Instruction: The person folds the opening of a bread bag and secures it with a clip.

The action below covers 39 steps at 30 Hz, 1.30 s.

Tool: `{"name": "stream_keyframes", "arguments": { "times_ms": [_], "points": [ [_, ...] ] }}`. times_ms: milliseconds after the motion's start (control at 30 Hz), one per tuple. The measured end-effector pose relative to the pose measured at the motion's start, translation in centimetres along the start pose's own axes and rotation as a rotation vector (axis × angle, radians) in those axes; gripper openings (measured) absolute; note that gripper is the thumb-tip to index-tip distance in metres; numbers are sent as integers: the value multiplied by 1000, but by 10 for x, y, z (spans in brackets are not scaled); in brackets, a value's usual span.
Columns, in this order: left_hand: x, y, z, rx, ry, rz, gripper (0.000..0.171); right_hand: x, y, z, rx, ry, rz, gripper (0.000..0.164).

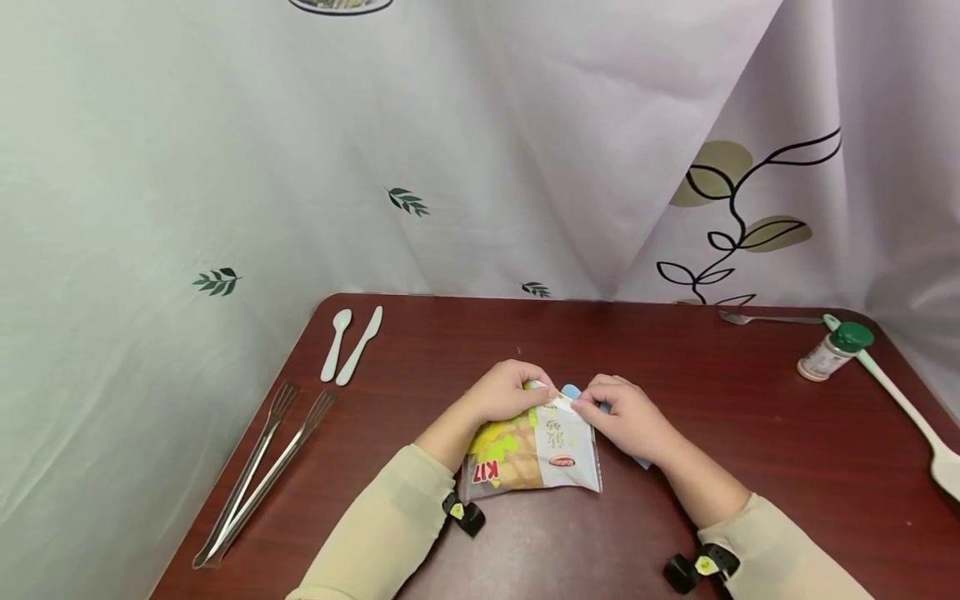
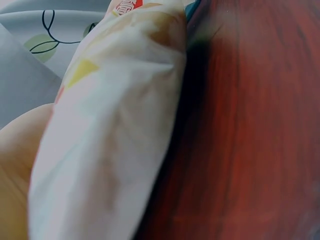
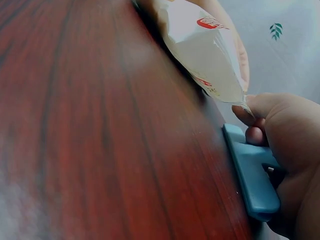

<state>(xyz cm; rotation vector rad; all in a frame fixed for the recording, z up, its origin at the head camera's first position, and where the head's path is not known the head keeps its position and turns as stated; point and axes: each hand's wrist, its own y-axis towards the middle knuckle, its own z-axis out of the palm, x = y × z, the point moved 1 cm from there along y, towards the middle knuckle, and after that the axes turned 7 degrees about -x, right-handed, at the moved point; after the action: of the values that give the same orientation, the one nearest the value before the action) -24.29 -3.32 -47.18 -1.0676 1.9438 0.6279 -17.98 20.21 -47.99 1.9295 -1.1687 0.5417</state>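
Note:
A snack bag (image 1: 564, 454) in white and yellow with a clear part lies on the table in front of me. My left hand (image 1: 504, 392) pinches its far edge from the left. From the right, the thumb and fingertips of my right hand (image 1: 624, 418) pinch the same edge, close to the left fingers. A blue plastic clip (image 3: 251, 175) is held in the right hand, under the fingers, its long bar close over the table in the right wrist view. In the left wrist view the bag (image 2: 115, 125) covers most of the left hand.
On the left of the brown table (image 1: 675, 358) lie a white spoon (image 1: 334, 346), a white knife (image 1: 362, 343) and metal tongs (image 1: 258, 475). At the right are a fork (image 1: 768, 318), a green-capped shaker bottle (image 1: 828, 354) and a long pale-handled utensil (image 1: 903, 406). A curtain hangs behind.

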Motion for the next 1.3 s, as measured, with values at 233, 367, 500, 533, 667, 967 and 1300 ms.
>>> {"name": "stream_keyframes", "arguments": {
  "times_ms": [233, 367, 500, 533, 667, 967, 1300],
  "points": [
    [1, 0, -1, -25, 3, 25, 14, -2, 0, -1, 13, -10, 3, 30],
    [2, -1, -2, -14, 9, 43, 14, -2, 0, -2, 22, -8, 10, 29],
    [3, -1, -3, -11, 15, 47, 14, -2, 1, -4, 41, 5, 40, 25],
    [3, -2, -3, -18, 18, 50, 14, -3, 1, -5, 40, 14, 57, 21],
    [5, -2, -3, -51, 28, 60, 13, -9, 1, -11, -10, 140, 157, 13],
    [6, -2, -2, -71, 50, 61, 12, -20, 1, -32, -5, 295, 467, 54],
    [7, -2, -2, -85, 63, 67, 11, -29, -1, -46, 89, 615, 646, 54]
  ]
}}
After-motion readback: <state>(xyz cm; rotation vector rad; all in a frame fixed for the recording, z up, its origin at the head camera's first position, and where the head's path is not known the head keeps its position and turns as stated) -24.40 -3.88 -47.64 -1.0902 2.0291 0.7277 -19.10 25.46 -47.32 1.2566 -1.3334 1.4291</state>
